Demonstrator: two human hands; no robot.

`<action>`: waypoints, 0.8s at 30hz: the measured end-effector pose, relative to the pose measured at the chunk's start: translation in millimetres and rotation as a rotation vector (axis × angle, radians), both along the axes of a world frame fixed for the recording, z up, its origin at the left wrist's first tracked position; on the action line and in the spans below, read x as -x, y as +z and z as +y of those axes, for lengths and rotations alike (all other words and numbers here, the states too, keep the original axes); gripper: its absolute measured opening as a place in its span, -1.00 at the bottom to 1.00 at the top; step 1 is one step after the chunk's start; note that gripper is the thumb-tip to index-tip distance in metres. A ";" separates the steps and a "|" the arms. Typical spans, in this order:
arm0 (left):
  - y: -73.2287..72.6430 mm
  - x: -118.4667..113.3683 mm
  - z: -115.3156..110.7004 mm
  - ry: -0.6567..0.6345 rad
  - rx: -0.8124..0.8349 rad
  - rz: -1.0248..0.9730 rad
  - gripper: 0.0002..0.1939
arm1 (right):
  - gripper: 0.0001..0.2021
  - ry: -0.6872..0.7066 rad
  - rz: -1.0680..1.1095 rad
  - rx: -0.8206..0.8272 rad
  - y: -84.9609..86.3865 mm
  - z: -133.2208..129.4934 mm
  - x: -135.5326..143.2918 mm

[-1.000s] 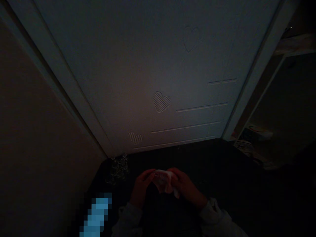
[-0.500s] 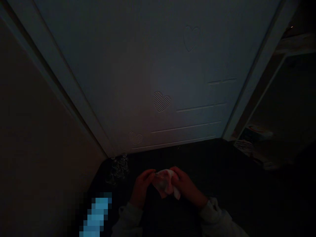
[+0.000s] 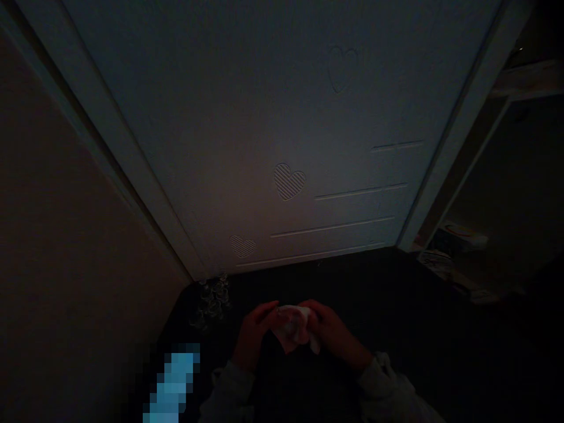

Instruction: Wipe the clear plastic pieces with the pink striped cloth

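In dim light a pale, crumpled cloth [image 3: 291,336] is held between my two hands above a dark surface. My left hand [image 3: 255,329] is closed at the cloth's left edge, the thumb and fingers pinching there. From the other side my right hand [image 3: 328,329] grips the bunched cloth, a loose corner hanging below its fingers. Whether the cloth wraps some small thing is too dark to make out. Left of my left hand, a cluster of several small clear, glassy-looking pieces [image 3: 214,301] lies on the dark surface.
A white panel [image 3: 220,147] with embossed hearts and lines rises behind the dark surface [image 3: 352,282]. A plain wall [image 3: 66,235] stands at left. Boxes or packets [image 3: 462,237] sit at the right. A bright blurred-out screen shape [image 3: 170,388] is at lower left.
The cloth has been drawn further over toward my left fingers, covering a shiny spot seen there before. My right hand has shifted slightly; the rest stays put.
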State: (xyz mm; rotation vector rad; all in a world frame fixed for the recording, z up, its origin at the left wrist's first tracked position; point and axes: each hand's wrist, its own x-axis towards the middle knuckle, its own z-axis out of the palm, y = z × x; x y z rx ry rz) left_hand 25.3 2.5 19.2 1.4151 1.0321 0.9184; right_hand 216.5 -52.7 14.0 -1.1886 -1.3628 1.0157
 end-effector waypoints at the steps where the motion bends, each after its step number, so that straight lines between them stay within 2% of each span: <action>1: 0.1 0.1 -0.3 -0.004 -0.005 0.003 -0.80 | -0.81 -0.014 -0.002 0.002 -0.4 -0.1 0.1; 10: 3.0 -0.3 -1.0 -0.004 -0.022 0.024 -0.80 | -0.83 -0.045 -0.004 0.008 1.7 -1.2 0.4; 24: 4.2 -2.8 -1.1 -0.006 0.019 0.025 -0.81 | -0.62 0.181 0.126 0.055 5.2 -4.1 -0.2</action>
